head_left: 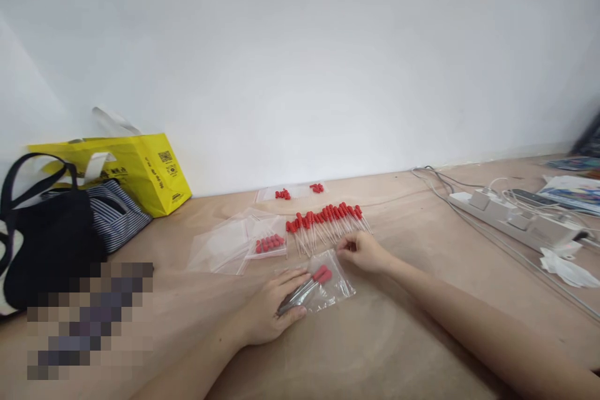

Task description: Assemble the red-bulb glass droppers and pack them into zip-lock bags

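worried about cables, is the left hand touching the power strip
No, the left hand is at the clear bag, while the power strip lies well to the right.

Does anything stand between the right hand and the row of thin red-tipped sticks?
Nothing visible stands between the bare right hand and the thin red-tipped sticks; the clear plastic bag lies on their near side, beside the bare left hand.

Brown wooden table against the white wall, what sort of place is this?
Probably a home or small workroom: thin red-tipped sticks and clear plastic bags share the table with a white power strip.
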Demonstrator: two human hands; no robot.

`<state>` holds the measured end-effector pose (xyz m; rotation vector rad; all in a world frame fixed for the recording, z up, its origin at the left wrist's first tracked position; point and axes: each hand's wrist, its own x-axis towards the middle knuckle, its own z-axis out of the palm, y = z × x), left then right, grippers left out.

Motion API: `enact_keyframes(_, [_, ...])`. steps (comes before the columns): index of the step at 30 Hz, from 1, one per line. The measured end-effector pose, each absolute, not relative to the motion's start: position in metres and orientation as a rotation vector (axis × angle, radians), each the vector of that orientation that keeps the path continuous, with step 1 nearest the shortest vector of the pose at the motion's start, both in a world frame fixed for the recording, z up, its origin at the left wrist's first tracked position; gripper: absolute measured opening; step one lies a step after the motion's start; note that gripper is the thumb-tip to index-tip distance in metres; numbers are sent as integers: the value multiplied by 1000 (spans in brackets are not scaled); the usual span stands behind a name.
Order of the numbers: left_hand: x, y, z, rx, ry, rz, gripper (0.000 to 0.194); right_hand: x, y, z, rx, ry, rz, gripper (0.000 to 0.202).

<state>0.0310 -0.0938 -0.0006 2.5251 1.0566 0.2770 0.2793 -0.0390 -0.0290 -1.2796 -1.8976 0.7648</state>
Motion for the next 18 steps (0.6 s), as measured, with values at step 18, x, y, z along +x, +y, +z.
enact_keyframes(18, [26, -97, -2, 2546, 1040, 335, 50, 181, 55, -3, -1679, -1575, 433, 14])
